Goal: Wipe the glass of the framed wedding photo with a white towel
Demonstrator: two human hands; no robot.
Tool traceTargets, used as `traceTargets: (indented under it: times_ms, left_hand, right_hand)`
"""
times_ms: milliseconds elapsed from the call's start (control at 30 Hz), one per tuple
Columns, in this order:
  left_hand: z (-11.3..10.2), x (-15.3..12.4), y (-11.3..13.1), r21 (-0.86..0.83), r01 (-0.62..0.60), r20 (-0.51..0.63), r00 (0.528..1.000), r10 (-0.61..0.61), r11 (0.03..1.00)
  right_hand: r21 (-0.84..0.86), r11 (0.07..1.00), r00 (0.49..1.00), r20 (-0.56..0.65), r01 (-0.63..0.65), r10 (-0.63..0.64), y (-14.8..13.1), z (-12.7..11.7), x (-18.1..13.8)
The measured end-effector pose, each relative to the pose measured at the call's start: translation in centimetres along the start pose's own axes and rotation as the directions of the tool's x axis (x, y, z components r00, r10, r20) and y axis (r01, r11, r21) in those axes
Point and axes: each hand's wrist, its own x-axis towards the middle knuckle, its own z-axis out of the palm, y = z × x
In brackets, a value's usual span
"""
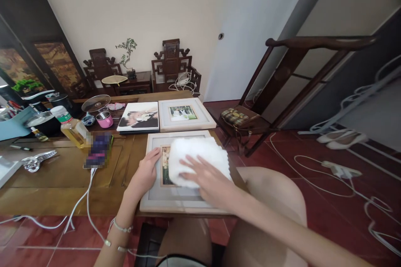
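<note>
A white fluffy cloth (191, 150) lies bunched over a light-framed picture (153, 205) at the table's front edge. My right hand (203, 175) presses on the cloth from above, its fingers spread and slightly blurred. Along the left side of that picture frame, my left hand (149, 170) grips the edge, fingers on top. The cloth covers most of the photo, with only its left strip showing. Directly behind lies a second framed picture (188, 123), showing people in white on grass. Left of it is a flat photo panel (139, 116).
Left on the table (62, 194) are a phone (98, 150) with a white cable, a bottle of yellowish liquid (72, 127), a pink cup (104, 119) and a silver metal item (39, 159). A wooden chair (269, 121) holding a plaid bag (236, 117) stands right. Cables (313, 192) cross the red floor.
</note>
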Motion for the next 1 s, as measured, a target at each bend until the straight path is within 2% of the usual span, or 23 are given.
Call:
traceTargets:
  times_ms: [133,267,333,433,600,700,767,867,1000]
  left_hand:
    - [-0.1,0.0,0.0,-0.006,-0.004,-0.004,1.0,0.004,1.0]
    - [-0.2,0.1,0.1,-0.003,-0.006,-0.009,1.0,0.006,1.0]
    - [-0.1,0.1,0.0,-0.009,-0.016,-0.028,0.999,0.016,1.0]
    - [0.2,0.1,-0.2,-0.012,-0.025,-0.057,0.998,0.025,1.0]
    - [0.4,0.1,-0.1,-0.009,-0.018,-0.07,0.997,0.017,1.0]
    - [0.3,0.0,0.1,-0.009,-0.01,-0.066,0.998,0.01,1.0]
    - [0.2,0.0,0.1,-0.005,-0.015,-0.062,0.998,0.015,1.0]
    - [0.2,-0.1,0.0,-0.007,-0.026,-0.056,0.998,0.025,1.0]
    - [0.1,-0.1,-0.1,-0.015,-0.043,-0.059,0.997,0.043,0.999]
  right_hand:
    - [-0.161,0.98,0.984,-0.152,-0.113,0.088,4.4,-0.2,4.8]
    - [-0.212,0.968,0.981,-0.161,-0.137,0.104,5.1,-0.3,6.7]
    - [-0.2,0.976,0.992,-0.103,-0.088,0.068,4.0,-0.1,5.7]
    - [-0.125,0.992,0.999,0.027,-0.021,0.024,1.1,-0.4,2.4]
    - [0.112,0.994,0.965,0.261,0.005,-0.035,-4.2,-3.2,-3.6]
    - [0.248,0.968,0.942,0.309,0.051,-0.128,-6.3,-4.4,-5.0]
    - [0.294,0.955,0.943,0.304,0.045,-0.138,-6.7,-4.3,-4.8]
    - [0.266,0.964,0.972,0.223,0.008,-0.069,-5.3,-2.8,-3.0]
    - [0.071,0.997,0.999,0.041,-0.023,0.021,-0.3,-0.7,1.0]
